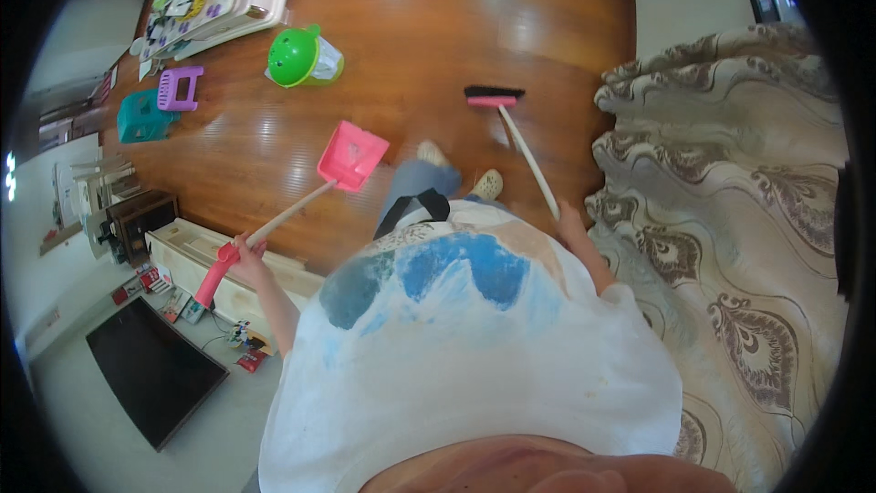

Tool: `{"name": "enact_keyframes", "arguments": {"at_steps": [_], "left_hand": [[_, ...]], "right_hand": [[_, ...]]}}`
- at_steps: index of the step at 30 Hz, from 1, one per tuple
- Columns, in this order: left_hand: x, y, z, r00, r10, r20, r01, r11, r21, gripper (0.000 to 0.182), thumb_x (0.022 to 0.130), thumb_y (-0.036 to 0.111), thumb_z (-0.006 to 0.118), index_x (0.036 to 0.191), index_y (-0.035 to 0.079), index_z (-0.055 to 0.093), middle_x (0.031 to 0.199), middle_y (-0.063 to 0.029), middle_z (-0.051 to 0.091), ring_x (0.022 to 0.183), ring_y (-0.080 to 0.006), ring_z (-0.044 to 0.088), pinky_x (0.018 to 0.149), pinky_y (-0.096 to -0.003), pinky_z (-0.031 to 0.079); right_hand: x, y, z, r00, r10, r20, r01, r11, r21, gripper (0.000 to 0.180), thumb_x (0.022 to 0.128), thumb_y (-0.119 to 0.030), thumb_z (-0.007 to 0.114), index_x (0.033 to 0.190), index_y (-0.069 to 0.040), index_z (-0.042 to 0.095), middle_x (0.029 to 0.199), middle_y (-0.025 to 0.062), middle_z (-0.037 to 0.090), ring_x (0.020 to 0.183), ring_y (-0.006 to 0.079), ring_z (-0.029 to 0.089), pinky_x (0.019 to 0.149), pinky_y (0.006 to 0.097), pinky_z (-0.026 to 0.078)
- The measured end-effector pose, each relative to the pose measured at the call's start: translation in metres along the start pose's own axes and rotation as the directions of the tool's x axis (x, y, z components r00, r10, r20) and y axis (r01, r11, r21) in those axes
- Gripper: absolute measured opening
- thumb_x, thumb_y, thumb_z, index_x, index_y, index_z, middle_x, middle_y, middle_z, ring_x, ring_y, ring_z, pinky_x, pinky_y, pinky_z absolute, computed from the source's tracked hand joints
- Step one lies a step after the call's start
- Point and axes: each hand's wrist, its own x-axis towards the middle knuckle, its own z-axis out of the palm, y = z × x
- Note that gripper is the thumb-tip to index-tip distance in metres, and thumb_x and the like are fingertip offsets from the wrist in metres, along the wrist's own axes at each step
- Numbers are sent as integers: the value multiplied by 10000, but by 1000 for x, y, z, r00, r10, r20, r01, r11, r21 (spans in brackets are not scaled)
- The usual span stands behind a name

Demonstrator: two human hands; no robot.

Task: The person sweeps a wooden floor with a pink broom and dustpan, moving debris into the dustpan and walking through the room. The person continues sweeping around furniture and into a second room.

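My left hand [250, 260] grips the pale handle of a pink dustpan [353, 154], just below the handle's pink end grip [217, 275]. The dustpan is out in front of me to the left, over the wooden floor [410, 34]; whether it touches the boards I cannot tell. On the other side, my right hand [569, 224] is closed around the white stick of a broom [530, 157]. The broom's pink head [491, 101] with black bristles [494, 91] is farther forward, at the floor, ahead of my clog-shod feet [487, 185].
Patterned curtains [712, 219] hang along my right. A green-lidded bin [294, 58] stands forward left, near a cluttered table [226, 7]. Purple [181, 89] and teal [140, 116] plastic stools are farther left. A cream low cabinet [233, 287] and a television [157, 370] line the left wall.
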Motion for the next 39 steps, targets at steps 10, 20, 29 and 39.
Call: {"name": "enact_keyframes", "arguments": {"at_steps": [10,20,29,39], "left_hand": [[87,1,130,974,-111,196,108,994,28,187,837,147,517,849,-39,521,775,-130,592,511,-202,595,421,-247,496],[102,-8,227,951,-167,260,182,983,-37,159,835,104,524,872,-50,510,777,-138,586,527,-201,590,437,-248,507],[129,7,270,933,-220,283,224,974,17,175,839,146,533,897,-20,526,810,-129,595,535,-181,586,464,-246,501],[155,-4,308,918,-172,358,169,985,40,156,820,128,556,873,-18,553,818,-104,589,567,-190,587,473,-259,498]], "right_hand": [[57,-53,-37,943,320,89,-316,784,535,381,768,-64,531,1144,-101,485,685,102,560,446,163,503,365,306,398],[132,-23,-118,884,468,17,-235,413,880,119,821,-55,424,918,7,451,604,89,508,392,149,445,350,289,383],[212,-110,-64,885,461,-66,-384,803,456,208,774,-42,450,978,-5,455,588,121,514,445,226,541,384,354,437],[183,-175,-191,904,252,347,-349,-39,936,365,841,-68,468,1202,-81,416,671,60,490,465,100,437,364,200,349]]}}
